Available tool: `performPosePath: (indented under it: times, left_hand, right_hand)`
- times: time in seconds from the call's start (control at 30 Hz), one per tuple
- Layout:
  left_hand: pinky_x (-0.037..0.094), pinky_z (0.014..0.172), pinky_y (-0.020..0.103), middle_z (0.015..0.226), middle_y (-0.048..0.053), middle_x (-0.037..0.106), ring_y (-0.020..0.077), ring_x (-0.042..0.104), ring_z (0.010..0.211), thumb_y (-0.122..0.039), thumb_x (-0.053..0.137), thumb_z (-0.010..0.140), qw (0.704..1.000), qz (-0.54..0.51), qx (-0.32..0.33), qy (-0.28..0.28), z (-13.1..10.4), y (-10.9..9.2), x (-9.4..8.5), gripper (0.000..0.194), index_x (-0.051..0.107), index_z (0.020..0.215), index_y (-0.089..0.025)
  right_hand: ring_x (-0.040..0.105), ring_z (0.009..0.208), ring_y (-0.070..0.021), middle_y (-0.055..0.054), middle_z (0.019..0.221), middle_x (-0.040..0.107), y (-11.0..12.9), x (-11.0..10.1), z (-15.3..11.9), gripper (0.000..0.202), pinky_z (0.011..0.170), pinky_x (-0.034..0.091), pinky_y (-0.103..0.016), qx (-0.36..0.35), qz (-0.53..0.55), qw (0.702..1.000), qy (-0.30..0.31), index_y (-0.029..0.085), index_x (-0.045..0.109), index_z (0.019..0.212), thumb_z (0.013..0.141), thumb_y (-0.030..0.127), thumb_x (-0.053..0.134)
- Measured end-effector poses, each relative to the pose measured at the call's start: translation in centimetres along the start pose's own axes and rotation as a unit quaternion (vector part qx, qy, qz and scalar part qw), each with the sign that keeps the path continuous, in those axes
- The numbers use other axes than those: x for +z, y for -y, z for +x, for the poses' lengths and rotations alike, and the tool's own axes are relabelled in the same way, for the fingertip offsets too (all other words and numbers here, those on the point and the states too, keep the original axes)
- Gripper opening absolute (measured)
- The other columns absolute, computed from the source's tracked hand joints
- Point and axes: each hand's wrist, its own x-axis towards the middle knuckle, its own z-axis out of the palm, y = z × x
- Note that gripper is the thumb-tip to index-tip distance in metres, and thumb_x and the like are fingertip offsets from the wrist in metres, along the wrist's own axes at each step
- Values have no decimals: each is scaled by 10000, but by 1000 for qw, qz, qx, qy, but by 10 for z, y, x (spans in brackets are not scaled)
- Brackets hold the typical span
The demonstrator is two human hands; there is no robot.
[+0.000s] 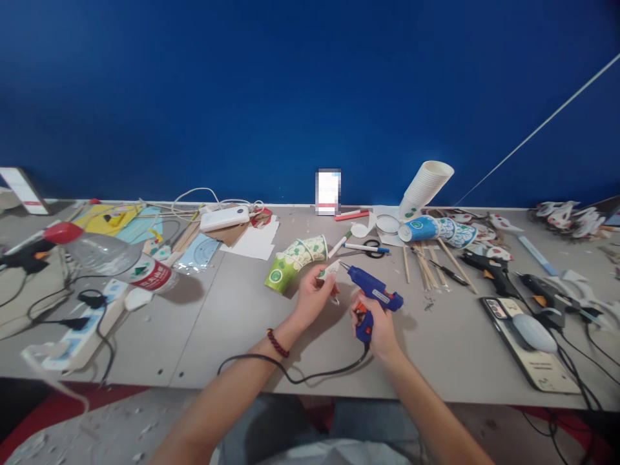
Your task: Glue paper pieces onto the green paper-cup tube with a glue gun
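My left hand (314, 292) pinches a small white paper piece (330, 268) with green print, near the middle of the table. Wrapped round the handle of a blue glue gun (372, 287) is my right hand (375, 323), its fingers by the orange trigger. The gun's nozzle points left, close to the paper piece; whether they touch is unclear. Just behind my left hand lies a curved chain of green-patterned paper cups (296, 258). A black cord runs from the gun's handle across my left forearm.
A plastic bottle (116, 261) and power strip (90, 332) lie left. At the right are blue-patterned cups (438, 231), a leaning cup stack (426, 187), wooden sticks (426, 268), black glue guns (494, 274) and a phone (526, 349). Scissors (374, 248) lie behind the blue gun.
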Motion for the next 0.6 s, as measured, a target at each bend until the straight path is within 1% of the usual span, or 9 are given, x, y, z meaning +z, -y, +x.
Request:
performPosePath:
  times: [0.2, 0.6]
  left_hand:
    - [459, 506, 219, 544, -29, 608, 96, 551, 471, -537, 678, 737, 1000, 3, -9, -2, -1, -3, 1, 409, 601, 870, -158]
    - [462, 509, 219, 544, -29, 607, 95, 547, 472, -527, 669, 748, 1000, 4, -6, 0, -1, -1, 1, 397, 601, 879, -157]
  right_hand:
    - [393, 342, -84, 49, 446, 460, -1, 0, 0, 288, 306, 363, -204, -5, -1, 1000, 0, 185, 554, 617, 722, 428, 665]
    - [393, 348, -84, 52, 430, 438, -1, 0, 0, 301, 318, 359, -197, -7, -9, 1000, 1, 192, 519, 578, 745, 412, 637]
